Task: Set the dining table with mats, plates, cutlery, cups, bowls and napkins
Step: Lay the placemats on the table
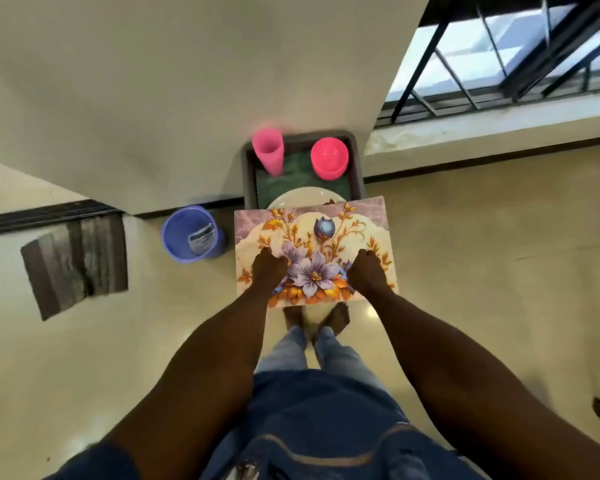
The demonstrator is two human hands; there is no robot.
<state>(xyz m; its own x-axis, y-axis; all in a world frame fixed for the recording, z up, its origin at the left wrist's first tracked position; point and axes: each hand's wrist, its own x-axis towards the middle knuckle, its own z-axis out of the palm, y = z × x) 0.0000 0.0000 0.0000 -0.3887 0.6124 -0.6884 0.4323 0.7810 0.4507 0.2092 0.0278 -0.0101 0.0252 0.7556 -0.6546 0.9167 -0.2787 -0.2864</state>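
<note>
A floral mat (326,230) with purple flowers is held flat in front of me above the floor. My left hand (268,268) grips its near left part and my right hand (368,270) grips its near right part, fingers curled. Beyond the mat a grey tray (357,168) holds a tall pink cup (268,152), a pink bowl (329,158), a green cloth (274,187) and a white plate (302,197), partly hidden by the mat.
A blue bucket (181,237) stands on the floor left of the mat, against the wall. A striped floor rug (75,261) lies further left. A barred window (499,64) is at the upper right. My bare feet (316,317) stand below the mat.
</note>
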